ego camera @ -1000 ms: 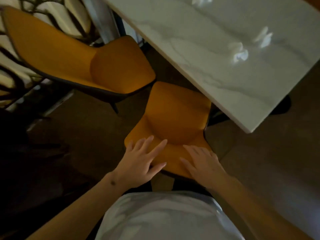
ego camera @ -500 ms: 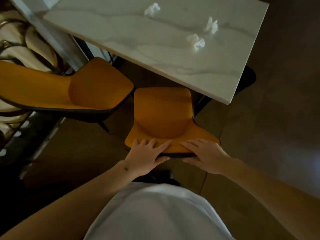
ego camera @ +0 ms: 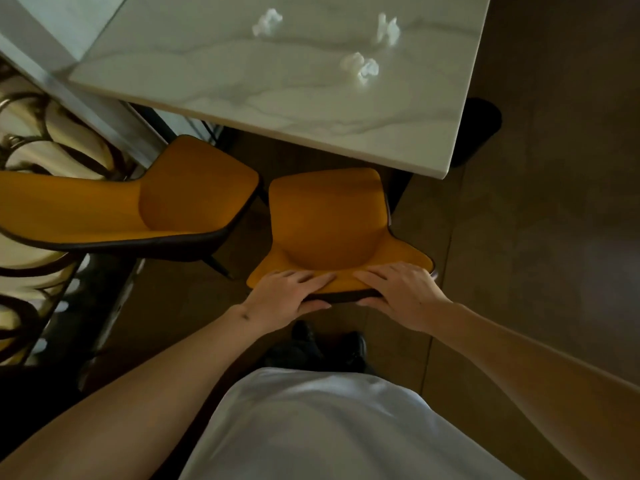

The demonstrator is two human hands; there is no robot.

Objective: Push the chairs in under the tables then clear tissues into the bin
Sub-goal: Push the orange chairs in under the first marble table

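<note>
- Left hand (ego camera: 287, 299) and right hand (ego camera: 398, 294) grip the orange chair (ego camera: 329, 220) backrest, fingers curled over it.
- Seemingly three crumpled tissues (ego camera: 360, 67) lie on the marble tabletop (ego camera: 242, 81).

Dim room with a brown tiled floor (ego camera: 540, 237) and, far left, a dark scrolled metal railing (ego camera: 31, 140).

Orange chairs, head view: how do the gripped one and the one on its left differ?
The gripped chair faces the marble table squarely, with the left hand and right hand holding its backrest top. The left chair is untouched and sits at an angle to the table. Both have orange upholstery with dark edging, and neither seat is under the tabletop yet.
</note>
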